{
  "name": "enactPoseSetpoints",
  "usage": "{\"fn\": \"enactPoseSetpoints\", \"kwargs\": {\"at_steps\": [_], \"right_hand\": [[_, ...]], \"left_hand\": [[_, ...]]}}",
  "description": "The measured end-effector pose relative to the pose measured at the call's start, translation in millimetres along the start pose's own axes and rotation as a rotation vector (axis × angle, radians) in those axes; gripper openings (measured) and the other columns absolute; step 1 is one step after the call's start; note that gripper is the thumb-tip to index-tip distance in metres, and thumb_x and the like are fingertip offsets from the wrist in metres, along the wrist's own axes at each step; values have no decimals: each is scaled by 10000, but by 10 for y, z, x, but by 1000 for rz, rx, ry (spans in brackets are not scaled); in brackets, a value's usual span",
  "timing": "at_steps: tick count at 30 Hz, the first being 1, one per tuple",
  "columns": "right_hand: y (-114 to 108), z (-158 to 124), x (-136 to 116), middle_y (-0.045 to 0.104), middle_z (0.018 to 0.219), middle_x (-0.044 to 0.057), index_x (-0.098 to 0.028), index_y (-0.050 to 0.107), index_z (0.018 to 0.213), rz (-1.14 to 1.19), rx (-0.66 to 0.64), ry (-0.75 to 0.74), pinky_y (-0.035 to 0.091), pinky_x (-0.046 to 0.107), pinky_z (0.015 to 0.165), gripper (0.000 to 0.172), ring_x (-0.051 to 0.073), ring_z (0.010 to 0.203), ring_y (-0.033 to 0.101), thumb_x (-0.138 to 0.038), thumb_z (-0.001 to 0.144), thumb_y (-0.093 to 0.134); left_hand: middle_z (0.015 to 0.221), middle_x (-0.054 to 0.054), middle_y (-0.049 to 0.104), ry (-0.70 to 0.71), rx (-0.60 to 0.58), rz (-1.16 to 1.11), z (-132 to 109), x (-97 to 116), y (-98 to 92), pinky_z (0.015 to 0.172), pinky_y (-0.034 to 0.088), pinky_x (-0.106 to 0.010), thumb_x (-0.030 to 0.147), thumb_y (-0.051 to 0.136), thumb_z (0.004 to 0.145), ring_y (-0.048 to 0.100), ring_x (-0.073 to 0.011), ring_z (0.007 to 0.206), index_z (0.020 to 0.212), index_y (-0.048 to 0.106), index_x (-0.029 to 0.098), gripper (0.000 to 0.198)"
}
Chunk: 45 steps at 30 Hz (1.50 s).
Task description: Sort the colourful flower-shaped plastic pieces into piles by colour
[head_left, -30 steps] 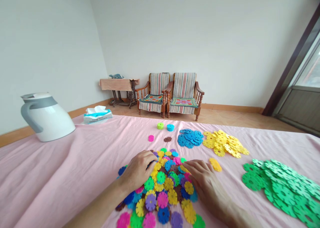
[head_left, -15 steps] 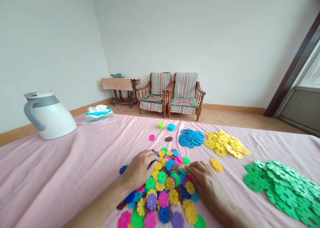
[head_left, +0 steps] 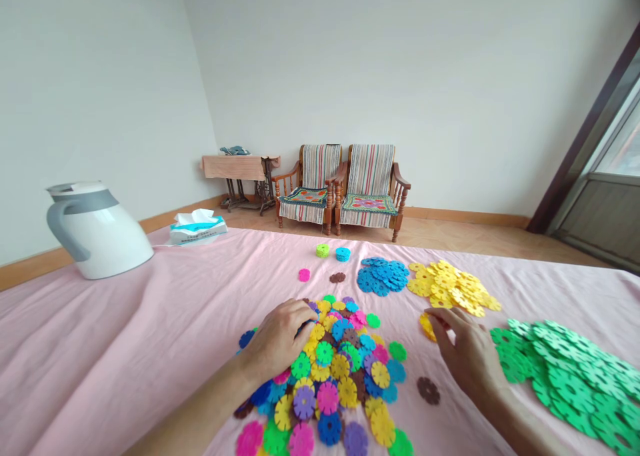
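Note:
A mixed heap of coloured plastic snowflake discs [head_left: 335,369] lies on the pink cloth in front of me. My left hand [head_left: 277,339] rests on the heap's left side, fingers curled over discs. My right hand [head_left: 467,353] is to the right of the heap, its fingertips touching a small stack of yellow discs [head_left: 427,325]; the fingers are bent and close together. A single brown disc [head_left: 429,390] lies on the cloth between the heap and my right hand. Sorted piles lie beyond: blue [head_left: 383,276], yellow [head_left: 455,286] and green [head_left: 565,369].
A white kettle [head_left: 97,233] and a tissue pack [head_left: 196,229] stand at the table's far left. Small stacks of green [head_left: 323,250], blue [head_left: 343,254], pink [head_left: 304,275] and brown [head_left: 337,277] discs lie behind the heap. Two wooden chairs [head_left: 345,189] stand by the far wall.
My right hand left the mixed heap and moved right to the small yellow stack. A brown disc now lies alone on the cloth. My left hand stayed put.

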State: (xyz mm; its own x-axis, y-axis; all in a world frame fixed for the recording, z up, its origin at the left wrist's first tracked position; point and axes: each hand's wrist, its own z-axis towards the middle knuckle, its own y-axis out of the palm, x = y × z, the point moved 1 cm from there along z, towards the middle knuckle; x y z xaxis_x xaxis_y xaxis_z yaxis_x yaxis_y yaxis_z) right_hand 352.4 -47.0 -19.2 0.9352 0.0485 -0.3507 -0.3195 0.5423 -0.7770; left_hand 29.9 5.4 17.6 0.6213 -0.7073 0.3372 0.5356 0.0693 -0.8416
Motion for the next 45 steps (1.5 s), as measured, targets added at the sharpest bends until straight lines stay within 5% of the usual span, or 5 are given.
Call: {"fn": "enactPoseSetpoints", "kwargs": {"at_steps": [7,15,25,34,45], "right_hand": [[-38,1,-23,658,918,62,-233,625,958,-92,-40,4,408,359,709,281,248,873,606,-322,862,377],[-216,-157,-258,616,704,-17,-245,524,753,178,-551,-83,411,249,580,60,150,641,569,-260,717,569],[-382,-151,-389,615,728,-14,-232,524,695,153,-772,2,370,253,591,120,160,685,546,-174,601,573],[-176,-22,-480,549,574,-46,-211,514,666,458,-672,15,335,203,488,45,103,544,496,-168,682,513],[648,942,-1003,681,702,20,-175,662,711,328,-393,123,462,262,616,160,159,688,629,-261,799,559]], "left_hand": [[901,-23,655,-5,-4,1,-3,8,-2,843,468,-304,140,495,852,587,-164,902,916,658,206,187],[890,-25,655,-11,-1,-12,-9,7,12,837,469,-306,139,498,853,587,-165,892,908,663,204,186],[882,-28,651,-14,-2,-9,-1,16,7,827,468,-305,144,495,859,585,-165,884,899,661,200,179],[886,-32,654,1,7,12,-13,1,18,825,468,-317,156,500,859,585,-173,869,904,654,202,167],[894,-44,662,-38,128,4,-14,-55,12,834,464,-339,110,482,836,586,-190,899,899,648,197,198]]}}
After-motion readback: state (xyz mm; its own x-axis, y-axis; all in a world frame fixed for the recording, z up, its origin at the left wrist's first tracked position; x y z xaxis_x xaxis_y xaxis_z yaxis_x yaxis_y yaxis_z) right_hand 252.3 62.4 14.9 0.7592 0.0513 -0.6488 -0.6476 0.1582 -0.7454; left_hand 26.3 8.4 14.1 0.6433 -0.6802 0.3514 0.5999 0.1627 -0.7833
